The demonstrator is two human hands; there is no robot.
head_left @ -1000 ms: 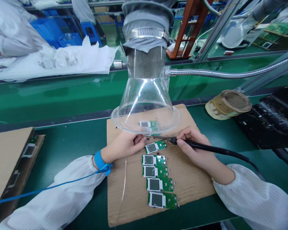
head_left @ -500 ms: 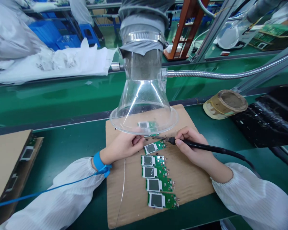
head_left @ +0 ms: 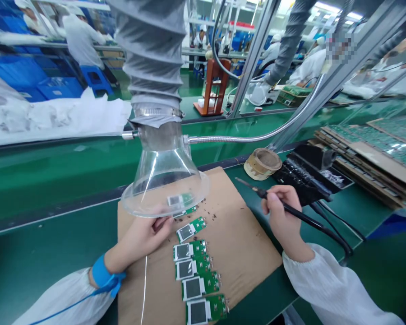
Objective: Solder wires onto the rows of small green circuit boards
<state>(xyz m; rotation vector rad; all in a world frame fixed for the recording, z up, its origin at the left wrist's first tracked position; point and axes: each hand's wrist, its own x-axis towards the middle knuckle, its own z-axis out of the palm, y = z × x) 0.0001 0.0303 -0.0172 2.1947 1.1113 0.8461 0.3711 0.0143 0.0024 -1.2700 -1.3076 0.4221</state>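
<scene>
My right hand [head_left: 283, 212] is closed round a black soldering iron [head_left: 292, 211], its tip lifted and pointing toward the brown sponge pot [head_left: 262, 163]. My left hand [head_left: 145, 234] rests on the cardboard sheet [head_left: 243, 243] under the clear fume hood [head_left: 165, 180], fingers pinched on a thin solder wire [head_left: 144, 280] that trails toward me. Several small green circuit boards [head_left: 196, 271] with grey screens lie in a column beside my left hand. One more board [head_left: 177, 199] shows through the hood.
A black soldering iron stand [head_left: 307, 174] sits right of the pot. Stacked green panels on cardboard [head_left: 375, 153] lie at far right. A flexible metal arm [head_left: 257, 135] holds the hood. A green conveyor belt [head_left: 54, 167] runs behind. Other workers sit in the background.
My right hand has pulled the soldering iron away from the boards, up and right toward the sponge pot. The camera has tilted up and to the right. My left hand has stayed put.
</scene>
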